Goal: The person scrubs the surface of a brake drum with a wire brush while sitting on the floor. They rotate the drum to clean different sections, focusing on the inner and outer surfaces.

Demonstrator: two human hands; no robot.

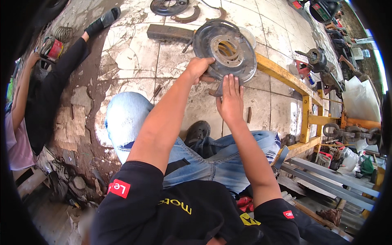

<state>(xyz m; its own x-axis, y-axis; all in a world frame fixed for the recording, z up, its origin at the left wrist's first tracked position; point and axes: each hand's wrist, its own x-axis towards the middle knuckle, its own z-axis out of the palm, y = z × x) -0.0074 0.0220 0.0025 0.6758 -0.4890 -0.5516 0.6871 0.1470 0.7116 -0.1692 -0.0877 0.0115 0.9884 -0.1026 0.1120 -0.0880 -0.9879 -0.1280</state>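
A round dark brake backing plate [206, 44] with a pale metal hub centre is in front of me, tilted toward me. At its near left edge my left hand [199, 70] is closed, its thumb over the plate, around a brown curved piece [209, 78] that looks like a brake shoe, mostly hidden by the hands. My right hand [231, 100] lies with straight fingers against the plate's near edge, over a dark grey patch [220, 88] whose kind I cannot make out.
A rusty rectangular metal bar [169, 33] lies left of the plate. Beyond are curved brake shoes [187, 17] and another dark plate [169, 6]. A yellow metal frame [286, 73] stands at right, with a heavy chain [353, 132]. Another person's leg [71, 61] stretches along the left.
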